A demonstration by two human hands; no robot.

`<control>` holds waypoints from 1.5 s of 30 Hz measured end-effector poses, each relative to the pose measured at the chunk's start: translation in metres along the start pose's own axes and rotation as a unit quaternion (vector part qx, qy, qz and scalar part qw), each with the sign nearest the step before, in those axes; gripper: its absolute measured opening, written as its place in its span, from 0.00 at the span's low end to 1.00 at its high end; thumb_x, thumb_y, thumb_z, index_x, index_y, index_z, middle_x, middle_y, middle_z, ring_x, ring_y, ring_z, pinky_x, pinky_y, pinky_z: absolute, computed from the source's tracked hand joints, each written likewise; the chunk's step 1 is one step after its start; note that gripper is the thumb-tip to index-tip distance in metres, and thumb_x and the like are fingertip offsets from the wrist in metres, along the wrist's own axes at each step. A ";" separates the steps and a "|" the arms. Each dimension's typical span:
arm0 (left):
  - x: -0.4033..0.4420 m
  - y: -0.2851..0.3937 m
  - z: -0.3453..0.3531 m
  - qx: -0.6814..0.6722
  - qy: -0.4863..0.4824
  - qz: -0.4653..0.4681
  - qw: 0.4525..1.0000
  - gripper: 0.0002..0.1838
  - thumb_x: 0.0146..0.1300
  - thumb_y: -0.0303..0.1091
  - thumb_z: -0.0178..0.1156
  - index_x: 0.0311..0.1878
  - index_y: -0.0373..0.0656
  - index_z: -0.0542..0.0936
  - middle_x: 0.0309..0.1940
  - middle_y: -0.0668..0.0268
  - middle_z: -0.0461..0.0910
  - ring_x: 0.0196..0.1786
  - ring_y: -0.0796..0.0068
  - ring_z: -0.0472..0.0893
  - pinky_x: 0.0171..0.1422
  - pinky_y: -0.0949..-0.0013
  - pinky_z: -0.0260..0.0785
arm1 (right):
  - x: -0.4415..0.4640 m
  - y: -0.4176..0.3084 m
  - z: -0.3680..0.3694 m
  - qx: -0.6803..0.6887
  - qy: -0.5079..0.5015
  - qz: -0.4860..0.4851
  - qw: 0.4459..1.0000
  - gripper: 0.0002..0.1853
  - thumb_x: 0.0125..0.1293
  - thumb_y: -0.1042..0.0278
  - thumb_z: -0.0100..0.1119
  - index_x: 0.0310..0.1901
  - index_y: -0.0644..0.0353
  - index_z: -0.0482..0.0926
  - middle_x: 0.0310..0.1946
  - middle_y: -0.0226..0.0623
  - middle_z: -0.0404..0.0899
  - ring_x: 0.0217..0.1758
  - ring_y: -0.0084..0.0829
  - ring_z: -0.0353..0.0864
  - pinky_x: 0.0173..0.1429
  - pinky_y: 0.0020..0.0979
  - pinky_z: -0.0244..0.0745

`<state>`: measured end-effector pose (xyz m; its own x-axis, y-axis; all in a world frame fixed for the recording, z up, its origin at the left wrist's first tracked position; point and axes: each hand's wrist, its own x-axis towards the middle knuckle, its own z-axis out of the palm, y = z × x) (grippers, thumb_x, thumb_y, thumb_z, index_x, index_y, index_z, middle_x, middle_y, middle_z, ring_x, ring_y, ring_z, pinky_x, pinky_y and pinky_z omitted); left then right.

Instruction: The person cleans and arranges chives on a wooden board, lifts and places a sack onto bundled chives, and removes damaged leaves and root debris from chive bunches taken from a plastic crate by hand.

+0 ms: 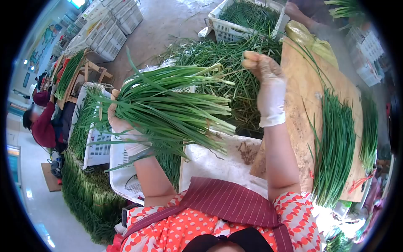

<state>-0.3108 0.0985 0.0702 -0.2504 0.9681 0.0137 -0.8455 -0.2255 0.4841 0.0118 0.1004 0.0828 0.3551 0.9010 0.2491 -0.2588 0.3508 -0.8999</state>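
My left hand, in a pale glove with bare-looking fingertips, is wrapped around a big bunch of garlic chives. The leaves trail left past my wrist and the pale cut ends point right. Raised on the right, my gloved right hand has its fingers curled and pressed together; what they hold, if anything, is too small to make out. It is apart from the bunch. Below and behind both hands spreads a heap of loose chive leaves.
A wooden board at right bears a chive bundle. White crates of chives stand left; another crate is at the back. Stacked chives lie lower left. A co-worker sits far left; another person's arm shows top right.
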 end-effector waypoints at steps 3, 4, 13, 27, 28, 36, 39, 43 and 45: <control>0.011 0.006 -0.014 0.034 0.039 0.046 0.998 0.15 0.57 0.34 0.47 0.44 0.44 0.78 0.44 0.59 0.78 0.47 0.58 0.77 0.54 0.48 0.69 | 0.012 0.010 -0.023 -0.290 0.009 -0.112 0.950 0.12 0.63 0.69 0.54 0.47 0.60 0.78 0.40 0.39 0.82 0.40 0.27 0.80 0.49 0.25 0.73; 0.015 0.008 -0.020 0.033 0.039 0.047 0.998 0.15 0.57 0.34 0.47 0.44 0.44 0.78 0.44 0.59 0.78 0.47 0.58 0.77 0.54 0.48 0.69 | 0.014 0.010 -0.025 -0.523 0.002 -0.212 0.825 0.13 0.61 0.71 0.57 0.48 0.56 0.78 0.40 0.38 0.82 0.39 0.28 0.80 0.49 0.25 0.72; 0.010 0.002 -0.008 0.004 -0.121 -0.034 0.992 0.15 0.58 0.33 0.44 0.43 0.41 0.77 0.41 0.55 0.79 0.43 0.56 0.79 0.49 0.49 0.74 | -0.008 0.005 0.048 -0.564 -0.180 -0.409 0.694 0.30 0.51 0.67 0.64 0.58 0.39 0.70 0.48 0.29 0.77 0.50 0.35 0.75 0.61 0.38 0.63; 0.017 0.024 -0.042 -0.021 -0.069 -0.005 0.997 0.17 0.55 0.31 0.43 0.46 0.41 0.77 0.44 0.56 0.77 0.47 0.57 0.78 0.51 0.47 0.72 | 0.030 0.016 -0.017 -0.137 0.036 -0.032 0.989 0.08 0.64 0.76 0.51 0.41 0.60 0.81 0.24 0.30 0.78 0.27 0.14 0.71 0.35 0.16 0.66; 0.019 0.027 -0.044 -0.022 -0.061 0.001 0.998 0.18 0.55 0.31 0.43 0.46 0.41 0.76 0.44 0.55 0.77 0.47 0.57 0.78 0.51 0.47 0.73 | 0.035 0.015 -0.031 -0.334 0.010 0.017 0.942 0.13 0.62 0.71 0.56 0.49 0.60 0.77 0.33 0.35 0.80 0.34 0.21 0.76 0.42 0.23 0.69; 0.018 0.028 -0.047 0.128 0.043 0.111 0.985 0.19 0.58 0.32 0.43 0.50 0.33 0.73 0.45 0.47 0.76 0.44 0.54 0.79 0.49 0.50 0.76 | -0.010 -0.042 0.050 -0.716 -0.287 -0.228 0.595 0.12 0.53 0.64 0.59 0.40 0.55 0.77 0.38 0.37 0.80 0.40 0.37 0.79 0.52 0.36 0.68; 0.008 0.022 -0.028 0.298 0.076 0.146 0.940 0.19 0.61 0.33 0.42 0.51 0.33 0.73 0.46 0.48 0.76 0.44 0.57 0.80 0.49 0.52 0.76 | -0.053 -0.083 0.071 -0.620 -0.359 -0.325 0.617 0.11 0.54 0.63 0.58 0.37 0.58 0.77 0.32 0.37 0.80 0.37 0.36 0.79 0.50 0.35 0.69; 0.040 0.051 -0.083 0.234 0.070 0.148 0.958 0.17 0.59 0.32 0.47 0.50 0.38 0.75 0.45 0.51 0.77 0.43 0.57 0.80 0.48 0.52 0.76 | -0.113 -0.127 0.085 -0.382 -0.491 -0.384 0.682 0.13 0.55 0.61 0.58 0.39 0.58 0.77 0.32 0.37 0.80 0.36 0.35 0.79 0.49 0.34 0.69; 0.033 0.050 -0.077 0.258 0.069 0.154 0.951 0.17 0.58 0.32 0.48 0.50 0.37 0.75 0.46 0.50 0.77 0.43 0.56 0.80 0.48 0.51 0.76 | -0.129 -0.136 0.088 -0.310 -0.509 -0.391 0.702 0.14 0.55 0.59 0.58 0.39 0.58 0.77 0.32 0.36 0.80 0.35 0.35 0.79 0.48 0.34 0.70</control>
<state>-0.3975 0.1109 0.0275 -0.5386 0.8330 0.1270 -0.3864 -0.3781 0.8413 -0.0779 -0.0411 0.2040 -0.7358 0.3216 0.5960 0.2110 0.9451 -0.2496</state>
